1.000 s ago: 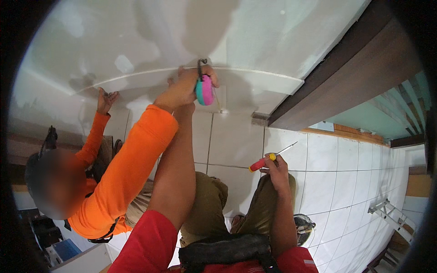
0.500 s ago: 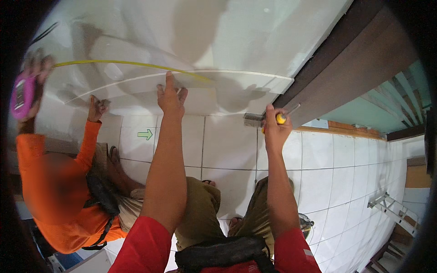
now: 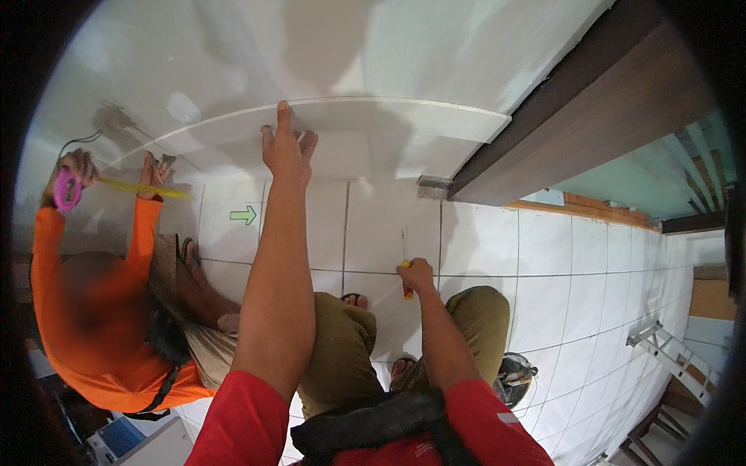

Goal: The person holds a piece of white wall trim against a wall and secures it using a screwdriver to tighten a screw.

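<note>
A long pale skirting-like strip (image 3: 412,115) runs along the foot of the wall, its top edge bowed by the lens. My left hand (image 3: 288,147) is open against it, fingers spread, one fingertip at the top edge. Low over the floor, my right hand (image 3: 420,275) is closed around the yellow and red handle of a screwdriver (image 3: 407,284), whose thin shaft points toward the wall. At the left, a co-worker in orange sleeves holds a pink tape measure (image 3: 68,191) with a yellow blade (image 3: 128,186) drawn out beside the other hand.
A dark brown door frame (image 3: 559,116) stands at the strip's right end. Near its foot is a small grey block-like patch (image 3: 433,185). A bucket of tools (image 3: 514,379) sits by my right leg; a ladder (image 3: 672,357) lies farther right. A green arrow (image 3: 243,214) marks the tiles.
My right hand has come down from the door frame toward me with the screwdriver. The co-worker's tape measure has dropped away from the strip's top edge, with less blade out. My left hand stays on the strip.
</note>
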{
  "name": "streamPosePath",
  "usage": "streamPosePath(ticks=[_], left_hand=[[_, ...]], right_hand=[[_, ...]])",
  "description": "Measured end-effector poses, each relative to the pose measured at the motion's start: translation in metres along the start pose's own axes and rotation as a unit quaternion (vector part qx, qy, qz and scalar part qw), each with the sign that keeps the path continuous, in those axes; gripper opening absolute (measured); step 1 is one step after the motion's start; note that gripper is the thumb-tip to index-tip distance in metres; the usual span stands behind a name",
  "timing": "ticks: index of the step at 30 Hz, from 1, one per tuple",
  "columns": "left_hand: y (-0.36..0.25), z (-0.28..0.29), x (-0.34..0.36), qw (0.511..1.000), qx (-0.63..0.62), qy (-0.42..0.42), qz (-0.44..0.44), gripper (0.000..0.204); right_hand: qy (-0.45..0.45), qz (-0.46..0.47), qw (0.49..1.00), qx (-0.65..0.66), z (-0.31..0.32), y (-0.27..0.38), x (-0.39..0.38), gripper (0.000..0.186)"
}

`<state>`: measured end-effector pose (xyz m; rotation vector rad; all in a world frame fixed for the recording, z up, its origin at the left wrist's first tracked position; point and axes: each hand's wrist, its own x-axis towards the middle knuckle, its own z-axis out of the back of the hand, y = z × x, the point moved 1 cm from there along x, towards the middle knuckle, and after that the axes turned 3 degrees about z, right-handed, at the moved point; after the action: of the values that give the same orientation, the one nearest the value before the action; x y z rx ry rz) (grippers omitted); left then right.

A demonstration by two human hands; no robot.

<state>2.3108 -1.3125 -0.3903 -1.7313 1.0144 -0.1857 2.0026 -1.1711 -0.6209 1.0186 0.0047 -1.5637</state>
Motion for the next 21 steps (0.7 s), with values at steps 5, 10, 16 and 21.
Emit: streamPosePath(ticks=[5,10,16,21], left_hand=[[0.001,-0.007,-0.002,1.0,-0.016,0.009,0.013,0.106],[-0.007,-0.007,-0.002,1.0,-0.023,0.013,0.011,0.117],[-0.01,-0.017,-0.013,0.999,-0.014,-0.008,0.031,0.083],[-0.004,-0.021,-0.01,1.0,-0.022,0.003,0.017,0.088]], right_hand=[[-0.008,-0.014,0.993,-0.115,-0.042,-0.046,0.006,0.054],[0.007,-0.051,0.993,-0.11,-0.045,-0.035,0.004,0.055],[-0.036,-0.008,0.987,-0.157,-0.038,-0.035,0.009,0.055],[-0.071,0.042,0.993,0.086,0.057,0.037,0.043,0.068]])
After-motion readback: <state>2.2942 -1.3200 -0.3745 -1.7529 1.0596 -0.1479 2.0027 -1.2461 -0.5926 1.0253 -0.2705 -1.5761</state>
